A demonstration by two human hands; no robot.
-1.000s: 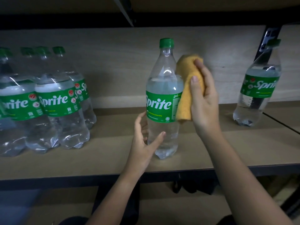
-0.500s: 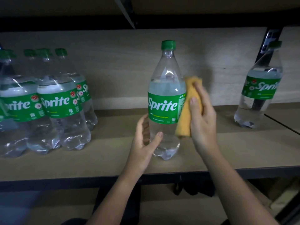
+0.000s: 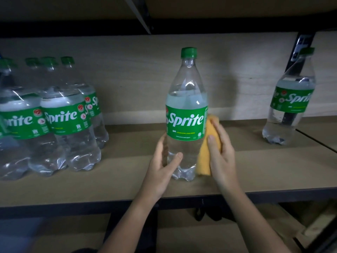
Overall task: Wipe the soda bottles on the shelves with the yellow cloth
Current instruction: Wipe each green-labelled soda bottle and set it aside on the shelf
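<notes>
While left hand [image 3: 160, 167] grips clear ribbed bottle [image 3: 186, 114] | right hand [image 3: 221, 157] presses folded yellow cloth [image 3: 205, 157]

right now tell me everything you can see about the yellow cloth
The yellow cloth looks soft and thick, folded into a long pad. The right hand grips it and presses it against the right side of the middle bottle, from the label's edge down to near the base. Its lower end hangs just above the shelf.
</notes>
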